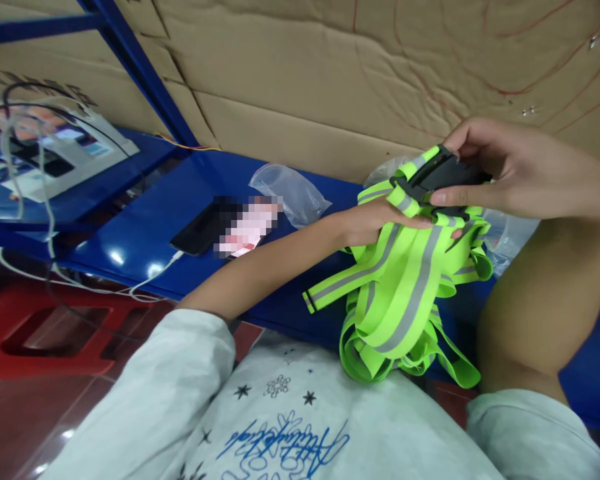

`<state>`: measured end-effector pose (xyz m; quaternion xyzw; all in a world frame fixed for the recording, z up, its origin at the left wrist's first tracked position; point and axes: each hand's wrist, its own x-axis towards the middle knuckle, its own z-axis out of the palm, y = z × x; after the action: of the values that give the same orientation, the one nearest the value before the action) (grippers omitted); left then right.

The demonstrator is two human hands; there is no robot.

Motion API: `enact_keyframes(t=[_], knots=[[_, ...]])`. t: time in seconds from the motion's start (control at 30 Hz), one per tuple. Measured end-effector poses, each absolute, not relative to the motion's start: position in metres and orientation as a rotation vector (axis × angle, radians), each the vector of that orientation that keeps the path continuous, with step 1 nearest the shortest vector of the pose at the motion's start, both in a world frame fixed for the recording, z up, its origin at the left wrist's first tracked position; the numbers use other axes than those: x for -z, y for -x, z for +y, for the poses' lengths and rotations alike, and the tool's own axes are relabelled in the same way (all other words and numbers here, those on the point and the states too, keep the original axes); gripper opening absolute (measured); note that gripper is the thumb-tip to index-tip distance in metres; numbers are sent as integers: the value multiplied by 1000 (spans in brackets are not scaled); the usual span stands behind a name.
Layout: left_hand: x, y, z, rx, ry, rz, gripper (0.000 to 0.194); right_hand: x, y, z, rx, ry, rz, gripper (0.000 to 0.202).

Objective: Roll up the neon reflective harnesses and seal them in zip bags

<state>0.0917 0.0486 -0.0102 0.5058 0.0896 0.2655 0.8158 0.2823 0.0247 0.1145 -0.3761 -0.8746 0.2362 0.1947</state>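
A bundle of neon yellow-green reflective straps (pixel 415 293) with a grey stripe hangs in loops over the front edge of the shelf, above my lap. My left hand (pixel 375 221) reaches in from the left and is closed on the straps near their top, its fingers partly hidden by them. At the upper end of the bundle, my right hand (pixel 505 170) pinches a black plastic piece (pixel 443 177) like a buckle between thumb and fingers. Straps are threaded to this piece. A loose strap end (pixel 314 300) with a dark tip sticks out to the left.
On the blue shelf (pixel 130 233) lie a dark phone (pixel 205 227) with a white cable, a second device with a blurred screen (pixel 247 230) and a clear plastic bag (pixel 293 193). Cardboard (pixel 300 80) lines the back. A red stool (pixel 55 333) stands lower left.
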Motion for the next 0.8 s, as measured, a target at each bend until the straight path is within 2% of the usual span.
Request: enact_keyframes(t=[0.13, 0.33, 0.6, 0.8], knots=[[9, -91, 43, -429, -1036, 125, 34, -121, -280, 16, -420, 1067, -2374, 41], [15, -99, 39, -612, -1072, 281, 40, -118, -282, 24, -263, 1170, -2315, 40], [2, -68, 71, -471, -1406, 232, 67, -127, -289, 15, -470, 1208, -2104, 43], [-48, -28, 89, -645, -1637, 332, 57, -133, -285, 2, -489, 1188, -2132, 41]])
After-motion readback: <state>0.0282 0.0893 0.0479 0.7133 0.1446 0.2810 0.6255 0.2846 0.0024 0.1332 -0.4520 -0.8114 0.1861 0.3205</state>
